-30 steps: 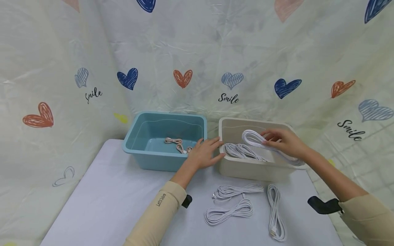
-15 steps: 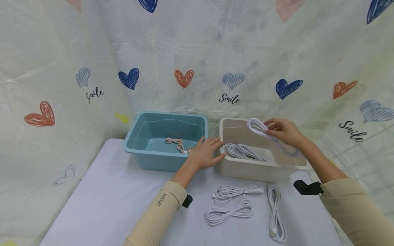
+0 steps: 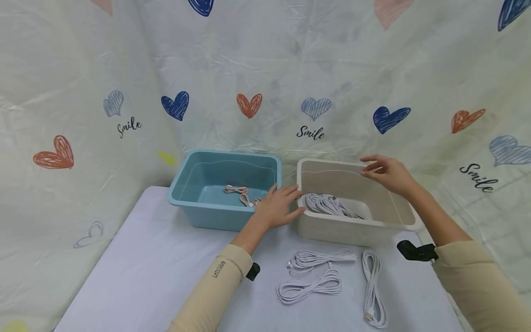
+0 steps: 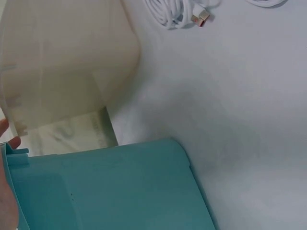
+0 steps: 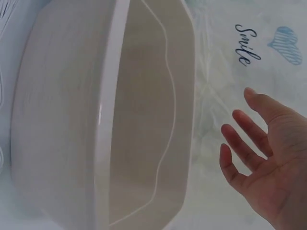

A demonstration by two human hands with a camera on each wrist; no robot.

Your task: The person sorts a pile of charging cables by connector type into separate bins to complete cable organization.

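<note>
My left hand (image 3: 274, 208) lies with spread fingers across the gap between the blue bin (image 3: 217, 218) and the beige bin (image 3: 332, 231), touching their facing rims. Above the back right of the beige bin, my right hand (image 3: 389, 175) hovers with loosely bent fingers. Nothing is between those fingers in the right wrist view, where the palm and thumb (image 5: 264, 103) show. White coiled cables (image 3: 329, 205) lie at the left inside the beige bin. Inside the blue bin are a few small pinkish cables (image 3: 235, 189), partly hidden by the front rim and left hand.
On the white table in front of the beige bin lie a coiled white cable (image 3: 321, 259), another looped one (image 3: 309, 288) and a lengthwise one (image 3: 373, 290) with a USB plug. A heart-printed curtain (image 3: 265, 60) hangs right behind both bins.
My right hand has risen slightly and let go of the white cable, which has dropped into the beige bin's left side. My left hand has stayed on the rims.
</note>
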